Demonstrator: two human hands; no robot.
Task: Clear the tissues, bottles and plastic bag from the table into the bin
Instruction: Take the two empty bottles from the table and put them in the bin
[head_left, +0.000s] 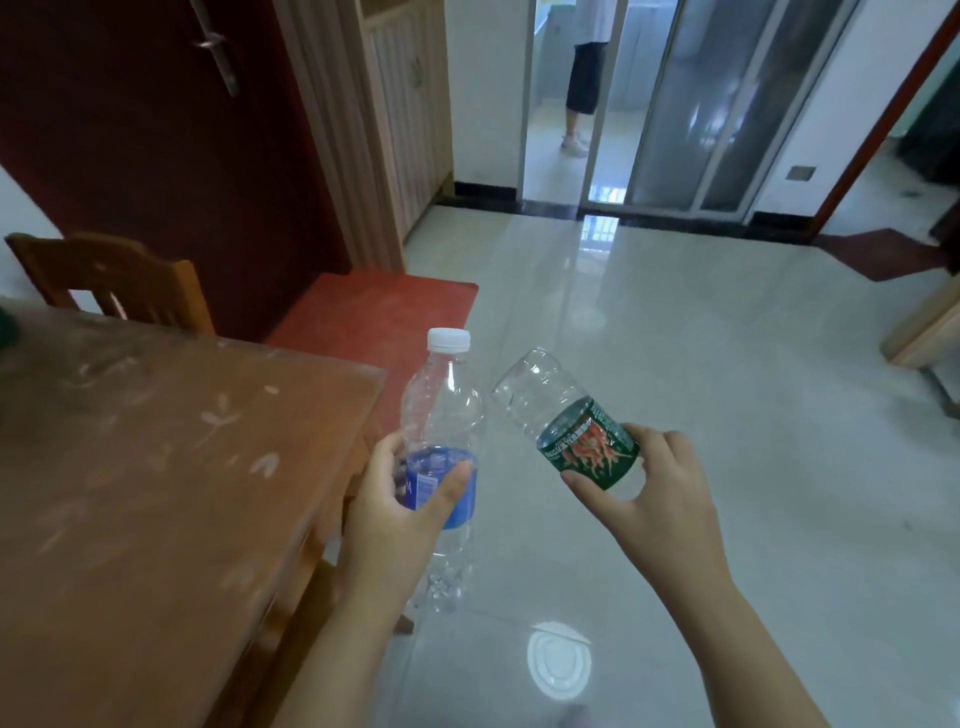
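Observation:
My left hand (400, 514) grips a clear plastic bottle with a blue label and white cap (441, 405), held upright just past the right edge of the wooden table (156, 467). My right hand (654, 499) holds a second clear bottle with a green and red label (566, 421), tilted with its bottom end pointing up and left. The two bottles are close together above the floor, almost touching. No bin, tissues or plastic bag are in view.
A wooden chair (114, 280) stands behind the table at the left. A red mat (379, 317) lies before a dark red door. Glossy tiled floor (727, 415) spreads ahead. A person's legs (584, 88) show in the far doorway by sliding glass doors.

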